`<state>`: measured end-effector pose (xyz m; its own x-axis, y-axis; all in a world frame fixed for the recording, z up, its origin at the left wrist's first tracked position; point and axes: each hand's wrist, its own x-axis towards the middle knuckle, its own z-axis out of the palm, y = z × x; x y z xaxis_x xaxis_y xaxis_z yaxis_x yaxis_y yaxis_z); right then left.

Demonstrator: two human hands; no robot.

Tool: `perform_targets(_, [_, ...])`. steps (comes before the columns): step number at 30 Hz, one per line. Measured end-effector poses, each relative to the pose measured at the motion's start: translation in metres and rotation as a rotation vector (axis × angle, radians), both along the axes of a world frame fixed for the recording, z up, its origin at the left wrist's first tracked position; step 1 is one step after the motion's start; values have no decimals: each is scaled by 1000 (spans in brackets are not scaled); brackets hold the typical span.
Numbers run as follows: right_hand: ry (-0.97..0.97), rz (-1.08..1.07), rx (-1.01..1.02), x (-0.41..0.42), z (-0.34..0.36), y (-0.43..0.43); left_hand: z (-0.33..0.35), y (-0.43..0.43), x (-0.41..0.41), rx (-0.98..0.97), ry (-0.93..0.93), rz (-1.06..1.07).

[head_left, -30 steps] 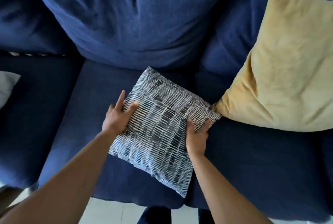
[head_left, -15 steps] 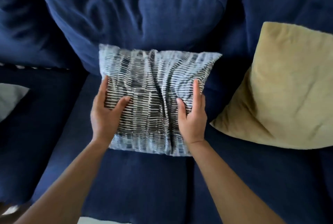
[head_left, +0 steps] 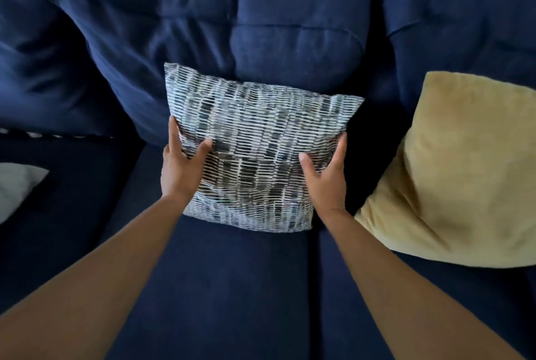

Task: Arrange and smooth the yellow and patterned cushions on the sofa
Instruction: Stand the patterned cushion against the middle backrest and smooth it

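Left hand: your left hand [head_left: 181, 169] grips the left edge of the patterned cushion [head_left: 255, 151], fingers curled behind the edge, thumb pressed on the front face.
Right hand: your right hand [head_left: 327, 177] mirrors it on the right edge, thumb on the front, fingers wrapped around the side; both hands are closed on the cushion, not flat on it.
What has changed: a second ago the cushion lay tilted on the seat with a corner touching the yellow one; half a second ago it stood up but was squeezed into a deep centre crease. Now it leans against the back cushion [head_left: 220, 29], spread wider, and the crease is mostly gone.
Meaning for the task: placement of this cushion looks nearly settled; what likely remains is letting go and stroking the face flat.
Patterned cushion position: its bottom edge rests on the seat cushion [head_left: 208, 287], roughly centred, top-left corner higher than the right.
Yellow cushion: the yellow cushion [head_left: 464, 168] slumps to your right, now apart from the patterned one, dented and leaning askew; it probably needs straightening.
Around: a pale grey cushion corner [head_left: 16, 185] shows at far left.
In the way: nothing blocks either hand.
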<state>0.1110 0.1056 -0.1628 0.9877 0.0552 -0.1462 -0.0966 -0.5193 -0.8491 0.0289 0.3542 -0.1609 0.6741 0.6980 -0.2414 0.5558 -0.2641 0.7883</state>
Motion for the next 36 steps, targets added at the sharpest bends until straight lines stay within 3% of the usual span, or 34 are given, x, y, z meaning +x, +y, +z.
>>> perform_targets(5, [161,-280,323,41,26,6,18,25,34,-207,-173,117])
perform_targets(8, [235,-297,458,62,51,9,36,37,56,-243,-238,109])
perform_targets(17, [-71,-196,422,64,86,32,65,50,63,76,-478,364])
perform_targets(23, [41,-146,377,58,68,34,53,70,56,-49,-221,190])
perform_targets(28, [73,-87,374,63,79,36,62,75,60,-141,-249,262])
perform_targets(33, [-40,-94,306,66,90,43,76,67,57,31,-354,313])
perform_targets(36, [-48,-100,268,69,82,47,73,67,58,33,-369,296])
